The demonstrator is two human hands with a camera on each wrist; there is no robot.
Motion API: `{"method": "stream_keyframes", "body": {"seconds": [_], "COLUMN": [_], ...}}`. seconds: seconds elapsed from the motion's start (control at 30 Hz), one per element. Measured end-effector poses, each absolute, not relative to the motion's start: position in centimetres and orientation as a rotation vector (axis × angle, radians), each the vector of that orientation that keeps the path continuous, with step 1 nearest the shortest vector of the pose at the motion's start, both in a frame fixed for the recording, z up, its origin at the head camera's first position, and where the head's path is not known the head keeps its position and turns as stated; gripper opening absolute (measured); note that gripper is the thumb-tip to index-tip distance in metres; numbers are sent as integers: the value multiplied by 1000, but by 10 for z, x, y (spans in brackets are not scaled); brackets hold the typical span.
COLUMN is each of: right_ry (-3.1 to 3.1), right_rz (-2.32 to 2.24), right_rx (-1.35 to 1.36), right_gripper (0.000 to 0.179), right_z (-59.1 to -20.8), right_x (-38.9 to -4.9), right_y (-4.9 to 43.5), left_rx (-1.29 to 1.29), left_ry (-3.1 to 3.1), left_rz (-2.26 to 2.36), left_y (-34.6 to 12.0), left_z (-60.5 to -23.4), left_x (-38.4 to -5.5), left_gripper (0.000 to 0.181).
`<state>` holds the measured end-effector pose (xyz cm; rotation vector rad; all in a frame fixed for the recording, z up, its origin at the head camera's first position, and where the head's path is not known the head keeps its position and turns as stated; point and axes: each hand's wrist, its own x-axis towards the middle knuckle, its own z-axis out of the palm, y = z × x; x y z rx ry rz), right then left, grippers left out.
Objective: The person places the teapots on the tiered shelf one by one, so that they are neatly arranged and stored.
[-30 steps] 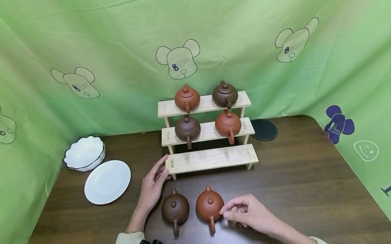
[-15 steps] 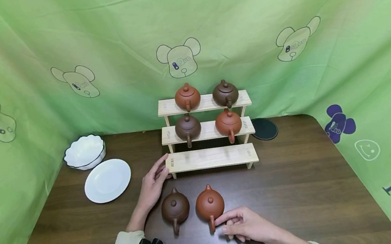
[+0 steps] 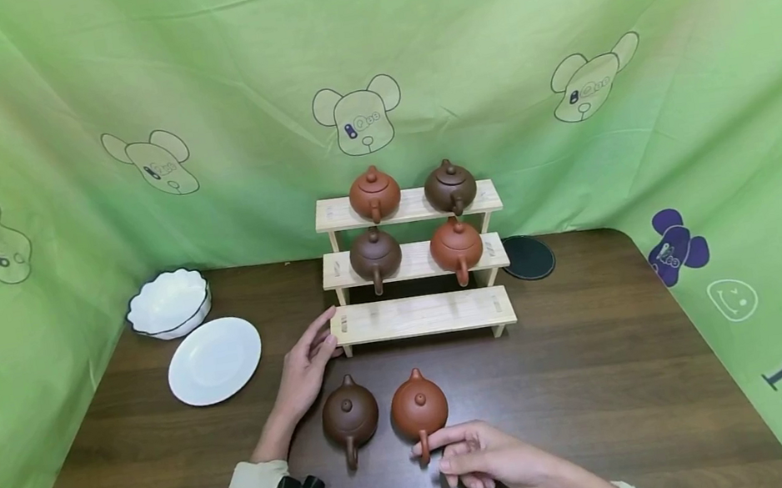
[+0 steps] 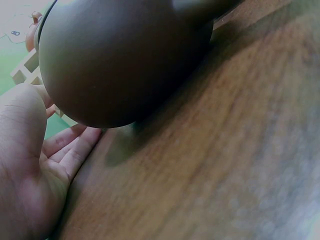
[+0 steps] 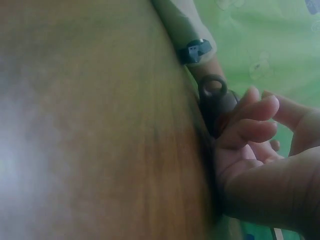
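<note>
My left hand (image 3: pixel 304 375) touches the left end of the wooden three-step display stand (image 3: pixel 423 315) with its fingers at the lowest step. In front of the stand, a dark brown teapot (image 3: pixel 351 414) and a reddish-orange teapot (image 3: pixel 419 406) sit side by side, handles towards me. My right hand (image 3: pixel 494 456) is at the orange teapot's handle; its index finger reaches through the loop, while the thumb stays just right of it. The dark teapot (image 4: pixel 120 60) looms large in the left wrist view, beside the left hand (image 4: pixel 30 160). Both teapots rest on the table.
An orange teapot (image 3: pixel 374 194) and a dark one (image 3: pixel 450 187) stand on the top step. The middle step bears another dark teapot (image 3: pixel 375 256) and orange teapot (image 3: pixel 456 245). A scalloped bowl (image 3: pixel 169 304) and white plate (image 3: pixel 215 360) lie left; a black round mat (image 3: pixel 529 257) lies right.
My right hand has moved from the orange teapot's right side down to its handle, and its index finger has passed into the loop. The left hand has stayed at the stand.
</note>
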<state>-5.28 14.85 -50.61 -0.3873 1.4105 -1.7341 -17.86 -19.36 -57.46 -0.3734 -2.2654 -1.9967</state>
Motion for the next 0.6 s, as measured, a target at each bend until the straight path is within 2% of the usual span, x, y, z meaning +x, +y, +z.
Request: {"method": "stream_keyframes", "body": {"seconds": [0.6], "right_ry": [1588], "right_rz": [-1733], "right_rx": [-350], "right_gripper": [36], "right_z": [-504], "right_x": [-60], "right_y": [155], "left_rx": [-373], "left_ry": [-2275], "left_rz": [-2021], "left_y": [-197], "left_z": [-583], "left_x": [-183], "left_gripper": [48]}}
